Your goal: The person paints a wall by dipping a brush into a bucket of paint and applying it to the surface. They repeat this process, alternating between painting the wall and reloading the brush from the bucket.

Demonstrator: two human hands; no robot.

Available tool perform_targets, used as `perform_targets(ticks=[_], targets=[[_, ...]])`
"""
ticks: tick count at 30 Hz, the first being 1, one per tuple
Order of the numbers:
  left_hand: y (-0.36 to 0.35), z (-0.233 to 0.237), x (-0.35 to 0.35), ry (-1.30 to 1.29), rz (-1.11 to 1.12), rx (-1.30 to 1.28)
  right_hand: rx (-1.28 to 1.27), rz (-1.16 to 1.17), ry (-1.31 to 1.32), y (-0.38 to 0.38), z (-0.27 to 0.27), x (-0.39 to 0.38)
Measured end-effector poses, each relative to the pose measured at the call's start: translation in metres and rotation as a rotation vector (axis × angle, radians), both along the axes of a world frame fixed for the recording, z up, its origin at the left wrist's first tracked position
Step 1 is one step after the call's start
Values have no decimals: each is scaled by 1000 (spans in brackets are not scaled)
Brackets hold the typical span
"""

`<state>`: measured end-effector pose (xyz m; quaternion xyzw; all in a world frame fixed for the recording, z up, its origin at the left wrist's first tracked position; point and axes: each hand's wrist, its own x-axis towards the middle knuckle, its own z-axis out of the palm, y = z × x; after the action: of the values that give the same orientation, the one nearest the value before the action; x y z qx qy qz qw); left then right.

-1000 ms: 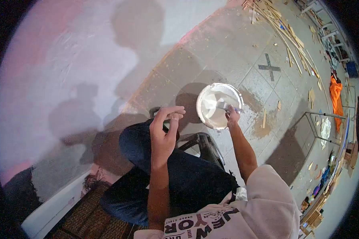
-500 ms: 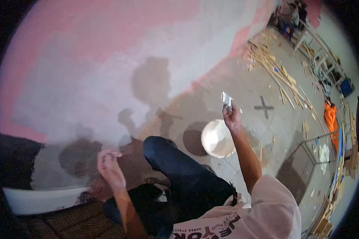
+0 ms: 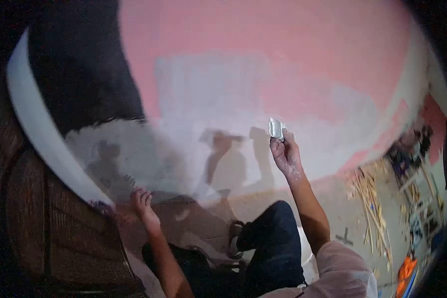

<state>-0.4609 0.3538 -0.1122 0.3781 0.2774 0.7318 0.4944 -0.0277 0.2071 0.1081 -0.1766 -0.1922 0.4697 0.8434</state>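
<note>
My right hand (image 3: 286, 154) is closed around a paintbrush (image 3: 276, 128), raised in front of the wall. White paint covers the brush's wide bristles. Whitish smears mark my right wrist. My left hand (image 3: 145, 207) is held low near the bottom of the wall, its fingers loosely bent and apart with nothing seen in them. Pale grey-white paint lies in patches over the pink wall (image 3: 223, 30), and shadows of my head and arms fall on it. Part of a white bucket (image 3: 309, 263) shows behind my right arm, mostly hidden.
A brown wooden door (image 3: 74, 238) with a curved white frame (image 3: 39, 114) stands at left, beside a black wall section (image 3: 84, 64). Wood strips (image 3: 372, 213) litter the floor at right, near an orange cloth (image 3: 406, 276) and a dark cross mark (image 3: 344, 237).
My view has swung left toward the black section and the door. The brush now stands before the wall instead of above the bucket. The bucket has slipped mostly behind my arm.
</note>
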Motion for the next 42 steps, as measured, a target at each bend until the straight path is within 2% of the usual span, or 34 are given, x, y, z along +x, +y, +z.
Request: perform_targets(ticks=[4, 7, 8, 11, 12, 15, 19, 21, 22, 26, 29, 30, 31, 32, 33, 35, 37, 38, 40, 41, 42], targets=[[3, 11, -4, -212, 50, -180, -50, 123, -261, 73, 50, -58], [14, 32, 9, -199, 56, -226, -130, -53, -724, 114, 92, -101], [19, 33, 13, -180, 46, -260, -88, -114, -845, 126, 104, -117], [32, 29, 17, -118, 25, -277, -207, -344, -1263, 166, 128, -136], [27, 29, 22, -95, 21, -269, -108, -391, -1274, 168, 138, -147], [29, 29, 22, -40, -10, -291, -109, -480, -1566, 198, 156, -170], [39, 10, 21, -113, 21, -144, 439, -791, -1884, 235, 160, -202], [35, 15, 16, -80, 30, -197, 702, -932, -1995, 238, 168, -220], [31, 21, 13, -64, 32, -226, 663, -953, -2078, 237, 170, -224], [24, 38, 6, -69, 35, -316, 820, -1097, -2200, 246, 172, -227], [21, 34, 2, -105, 17, -319, 589, -978, -2327, 268, 126, -206], [23, 30, 1, -104, 9, -321, 678, -979, -2427, 283, 96, -190], [25, 27, -1, -106, 4, -321, 643, -886, -2515, 292, 64, -183], [28, 21, -4, -98, 6, -316, 724, -774, -2568, 292, 43, -181], [30, 15, -6, -91, 11, -309, 737, -639, -2533, 279, 36, -190], [28, 19, -12, -70, 34, -317, 360, -391, -2523, 260, 40, -210], [20, 24, -15, -34, 57, -353, 486, -463, -2424, 287, 57, -197], [18, 24, -16, -32, 55, -350, 310, -472, -2365, 281, 88, -201], [17, 25, -20, -26, 52, -344, 321, -785, -2304, 278, 150, -202], [15, 26, -22, -18, 60, -341, 510, -1089, -2275, 283, 166, -197], [15, 29, -23, -15, 68, -336, 650, -1197, -2184, 273, 182, -208]])
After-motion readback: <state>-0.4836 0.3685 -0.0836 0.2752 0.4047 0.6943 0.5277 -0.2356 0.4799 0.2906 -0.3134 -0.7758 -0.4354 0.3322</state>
